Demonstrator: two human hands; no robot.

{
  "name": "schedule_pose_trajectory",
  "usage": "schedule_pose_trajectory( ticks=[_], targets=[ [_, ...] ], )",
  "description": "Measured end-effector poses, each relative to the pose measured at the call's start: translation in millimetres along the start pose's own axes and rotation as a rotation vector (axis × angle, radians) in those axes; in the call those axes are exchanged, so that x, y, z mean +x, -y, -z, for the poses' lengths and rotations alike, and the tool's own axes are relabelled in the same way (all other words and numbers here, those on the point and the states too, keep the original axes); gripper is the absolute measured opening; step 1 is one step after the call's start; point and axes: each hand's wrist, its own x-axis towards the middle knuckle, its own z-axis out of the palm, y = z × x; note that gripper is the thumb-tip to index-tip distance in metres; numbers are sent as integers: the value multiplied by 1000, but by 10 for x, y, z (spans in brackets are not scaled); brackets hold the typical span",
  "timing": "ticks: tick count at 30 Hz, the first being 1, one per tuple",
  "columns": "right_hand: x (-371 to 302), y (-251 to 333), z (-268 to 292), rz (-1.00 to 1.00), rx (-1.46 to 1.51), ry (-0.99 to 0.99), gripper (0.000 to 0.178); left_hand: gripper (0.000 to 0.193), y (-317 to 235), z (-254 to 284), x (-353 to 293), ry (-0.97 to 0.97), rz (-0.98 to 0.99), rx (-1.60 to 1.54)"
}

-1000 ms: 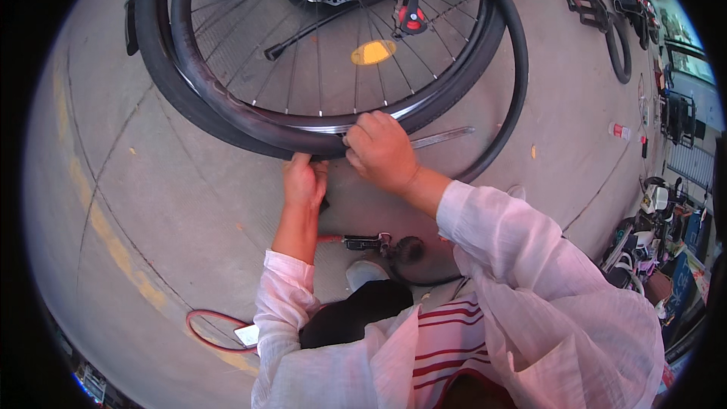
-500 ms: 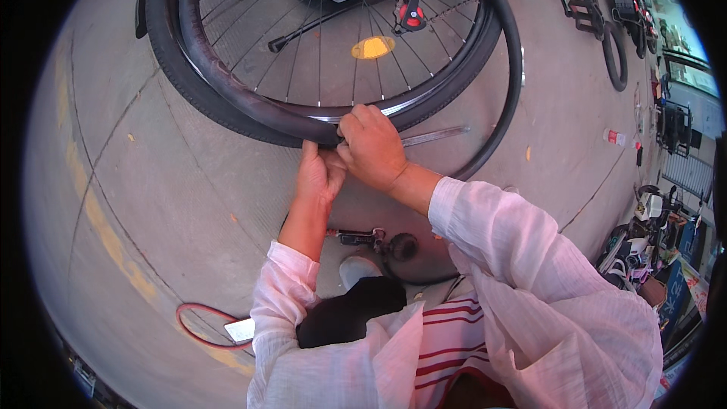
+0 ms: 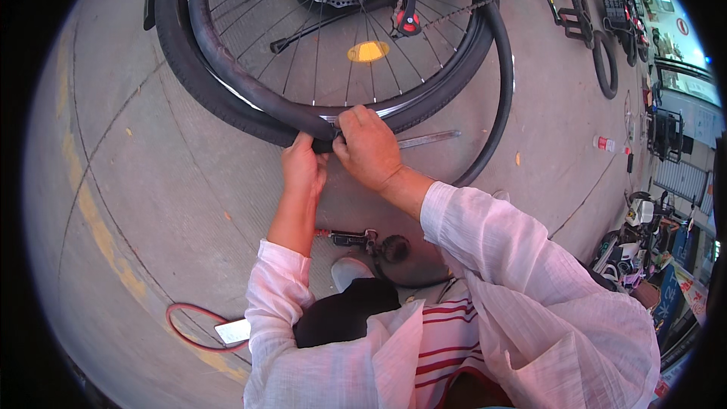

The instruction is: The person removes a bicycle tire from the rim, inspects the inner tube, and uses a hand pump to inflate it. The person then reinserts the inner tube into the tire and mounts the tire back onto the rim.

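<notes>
Okay, from my remote seat: right hand [image 3: 369,148] curled closed on thick black rubber inner tube [image 3: 279,105], which lies along silver metal wheel rim [image 3: 390,111]. Left hand [image 3: 301,167] touching black treaded tyre [image 3: 216,99], fingers partly hidden, can't tell how tight. Flat silver metal bar [image 3: 432,138] beside right hand.

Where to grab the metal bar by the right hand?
Metal bar: probably pinch it near its right end, coming from the right. It's slim and straight, and that end sticks out clear, while the left end disappears behind the right hand.
</notes>
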Motion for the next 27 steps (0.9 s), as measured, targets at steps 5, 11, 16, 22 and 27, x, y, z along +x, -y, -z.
schedule_pose_trajectory(
  ticks=[5,11,16,22,27],
  targets=[
    [22,-2,-82,9,7,-13,26,18,108,263,228,205,-29,-124],
    [-6,-106,-165,19,-69,-28,29,22,160,364,361,332,16,-167],
    [10,-89,-186,65,-36,-85,31,25,201,425,388,271,1,-151],
    [10,-150,-199,49,20,-123,27,26,144,443,336,274,48,-73],
    [-98,-146,-181,-58,35,-125,26,25,240,521,335,291,48,-92]
  ],
)
